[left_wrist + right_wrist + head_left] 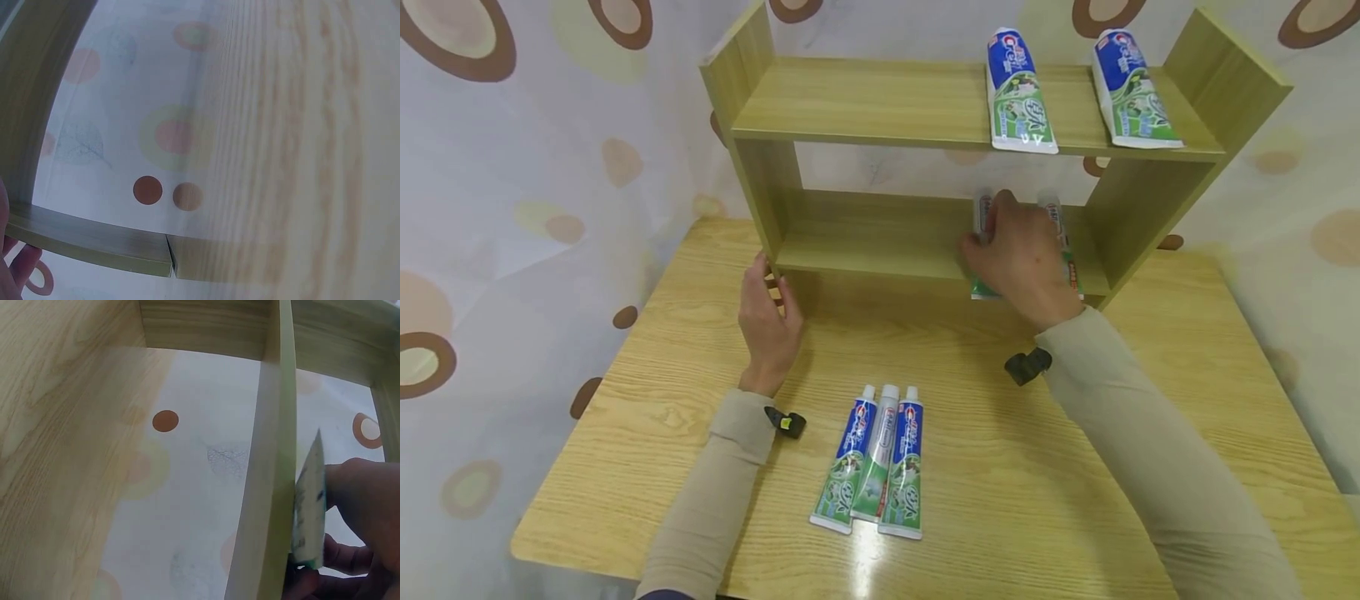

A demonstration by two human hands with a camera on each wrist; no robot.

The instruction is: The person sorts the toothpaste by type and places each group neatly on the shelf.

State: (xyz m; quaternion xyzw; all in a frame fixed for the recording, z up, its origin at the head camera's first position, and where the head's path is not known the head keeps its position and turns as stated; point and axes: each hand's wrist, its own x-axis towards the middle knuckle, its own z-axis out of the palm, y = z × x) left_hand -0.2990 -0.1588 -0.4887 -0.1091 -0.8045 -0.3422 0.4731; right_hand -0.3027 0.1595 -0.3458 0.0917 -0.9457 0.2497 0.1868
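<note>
My left hand (769, 325) grips the lower left side of a wooden two-tier shelf (865, 104), thumb and fingers on either side of the panel. At the lower board, my right hand (1026, 258) holds a silver-and-green toothpaste tube (982, 210), mostly covered by the hand. The flat end of that tube (309, 506) shows beside the fingers in the right wrist view. Just to the right lies another silver-and-green tube (1069, 265), partly hidden. Two blue-and-green toothpaste tubes, one (1021, 92) left of the other (1135, 92), lie on the upper board.
Three toothpaste tubes lie side by side on the wooden table (662, 467): a blue-and-green one (846, 467), a silver-and-green one (876, 467) and another blue-and-green one (904, 475). A patterned wall (550, 167) stands behind the shelf.
</note>
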